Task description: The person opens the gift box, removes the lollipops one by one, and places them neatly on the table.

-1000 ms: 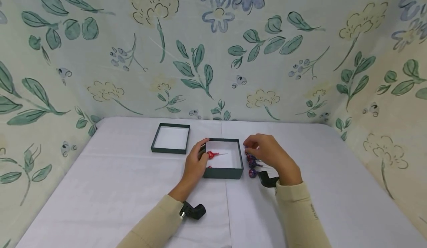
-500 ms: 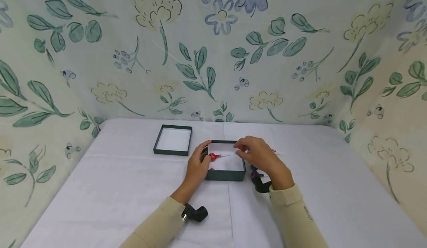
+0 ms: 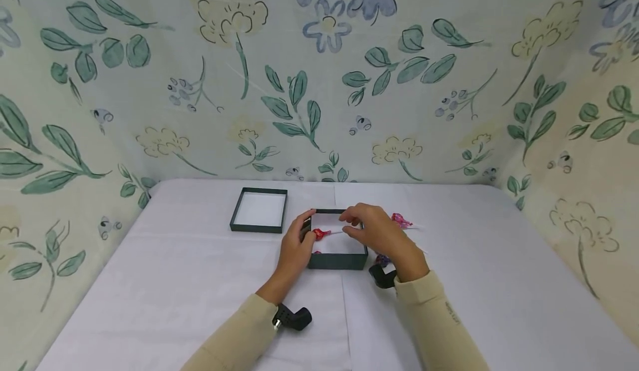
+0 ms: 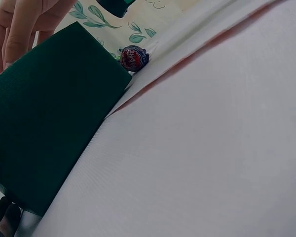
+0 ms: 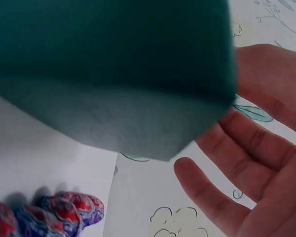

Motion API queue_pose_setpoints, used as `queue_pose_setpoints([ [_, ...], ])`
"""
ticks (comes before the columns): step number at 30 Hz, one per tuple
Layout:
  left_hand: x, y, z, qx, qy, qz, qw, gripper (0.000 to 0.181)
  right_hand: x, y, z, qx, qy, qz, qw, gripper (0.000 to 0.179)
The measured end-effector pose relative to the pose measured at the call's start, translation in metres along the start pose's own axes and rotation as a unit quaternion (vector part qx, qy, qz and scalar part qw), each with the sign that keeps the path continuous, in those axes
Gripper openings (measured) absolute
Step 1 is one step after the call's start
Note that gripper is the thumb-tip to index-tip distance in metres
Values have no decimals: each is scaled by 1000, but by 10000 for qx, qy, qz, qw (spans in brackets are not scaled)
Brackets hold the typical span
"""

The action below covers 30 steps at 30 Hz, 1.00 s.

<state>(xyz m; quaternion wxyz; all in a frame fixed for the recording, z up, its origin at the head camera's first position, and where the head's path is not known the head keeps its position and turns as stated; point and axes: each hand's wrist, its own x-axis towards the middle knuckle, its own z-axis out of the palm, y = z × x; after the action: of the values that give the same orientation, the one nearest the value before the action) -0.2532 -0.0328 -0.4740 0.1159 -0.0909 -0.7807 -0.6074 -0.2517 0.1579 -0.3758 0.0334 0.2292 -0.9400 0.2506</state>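
A dark green open box with a white inside stands on the white-covered table. My left hand grips its left wall, thumb over the inner side. In the box lies a red-wrapped lollipop, its white stick pointing right; a second bit of red shows by the front wall. My right hand reaches over the right wall, fingers bent down into the box. In the right wrist view the box wall hides its thumb and index fingertips, so I cannot tell whether they hold something.
The shallow green lid lies white side up at the back left. Right of the box are a pink lollipop and a blue-red one. The right wrist view shows several lollipops in a row. Floral cloth hangs behind.
My right hand has moved left from the lollipops beside the box to over the box's inside, uncovering the pink lollipop. The left hand keeps its grip on the box.
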Motion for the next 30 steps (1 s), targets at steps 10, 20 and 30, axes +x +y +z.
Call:
queue_pose_setpoints([
  [10, -3, -1, -2, -129, -4, 107, 9999, 50, 9, -11, 19, -124, -30, -403, 9991, 23],
  [20, -4, -2, -2, -164, -70, 116, 9998, 50, 16, -12, 38, 38, -53, -669, 9977, 21],
  [30, -4, -3, -5, -283, -63, 333, 9990, 52, 21, -12, 52, -110, -59, -659, 9977, 21],
])
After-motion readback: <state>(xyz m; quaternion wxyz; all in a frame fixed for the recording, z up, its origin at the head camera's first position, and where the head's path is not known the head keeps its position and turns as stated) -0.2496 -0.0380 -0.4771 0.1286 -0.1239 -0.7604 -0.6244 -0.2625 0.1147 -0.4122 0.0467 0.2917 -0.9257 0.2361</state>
